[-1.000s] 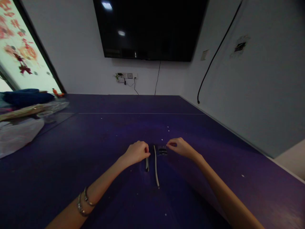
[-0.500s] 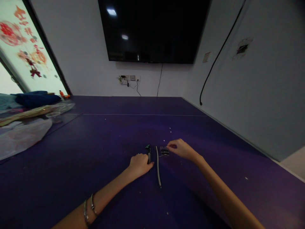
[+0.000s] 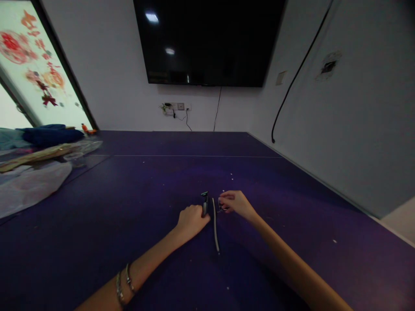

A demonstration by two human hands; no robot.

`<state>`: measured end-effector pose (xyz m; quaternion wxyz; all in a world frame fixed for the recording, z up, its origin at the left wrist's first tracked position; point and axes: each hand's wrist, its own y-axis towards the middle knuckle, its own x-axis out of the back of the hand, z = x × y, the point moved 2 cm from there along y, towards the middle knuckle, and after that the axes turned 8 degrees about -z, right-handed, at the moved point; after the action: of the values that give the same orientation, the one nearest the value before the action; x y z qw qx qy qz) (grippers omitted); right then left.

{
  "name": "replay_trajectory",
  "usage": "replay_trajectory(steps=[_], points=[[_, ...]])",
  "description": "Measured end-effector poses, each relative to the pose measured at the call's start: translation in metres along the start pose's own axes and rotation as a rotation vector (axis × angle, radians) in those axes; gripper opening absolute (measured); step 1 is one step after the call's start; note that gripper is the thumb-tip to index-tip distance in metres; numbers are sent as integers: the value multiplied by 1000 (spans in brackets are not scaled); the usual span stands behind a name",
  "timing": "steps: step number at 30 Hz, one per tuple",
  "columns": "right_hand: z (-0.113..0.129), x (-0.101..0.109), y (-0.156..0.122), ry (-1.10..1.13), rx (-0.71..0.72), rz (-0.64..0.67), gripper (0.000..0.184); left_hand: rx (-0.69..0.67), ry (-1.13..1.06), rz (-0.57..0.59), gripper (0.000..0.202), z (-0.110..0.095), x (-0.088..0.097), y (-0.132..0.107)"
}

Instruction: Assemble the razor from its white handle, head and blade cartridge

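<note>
My left hand (image 3: 192,222) is closed around the handle of a razor (image 3: 205,206). The razor's narrow greenish head points away from me, just above the surface. To the right of it, a slim grey, slightly curved rod (image 3: 215,229) lies lengthwise, touched by neither hand. Beyond the rod, my right hand (image 3: 236,203) has thumb and fingers pinched at a small clear packet with dark pieces (image 3: 219,204). The fingers hide most of that packet.
Both hands work over a wide purple surface (image 3: 145,259) dotted with white specks. Plastic bags (image 3: 35,185) and dark blue cloth (image 3: 52,134) are piled at the left. A large television (image 3: 210,43) hangs on the far wall; a black cable (image 3: 301,69) runs down the right wall.
The razor has been raised and tipped slightly in my left hand. My right hand has moved left, its fingers now covering most of the small packet.
</note>
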<state>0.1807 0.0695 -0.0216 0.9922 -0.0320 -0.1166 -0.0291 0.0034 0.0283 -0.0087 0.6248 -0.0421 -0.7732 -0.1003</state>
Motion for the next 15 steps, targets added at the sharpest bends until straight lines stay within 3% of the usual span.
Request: replay_trajectory(steps=[6, 11, 15], points=[[11, -20, -20, 273, -145, 143, 23, -42, 0, -123, 30, -15, 14, -4], [14, -22, -22, 269, -112, 28, 22, -115, -30, -149, 31, -28, 16, -8], [12, 2, -11, 136, 1, -35, 26, -168, -72, -128, 39, -32, 16, -10]])
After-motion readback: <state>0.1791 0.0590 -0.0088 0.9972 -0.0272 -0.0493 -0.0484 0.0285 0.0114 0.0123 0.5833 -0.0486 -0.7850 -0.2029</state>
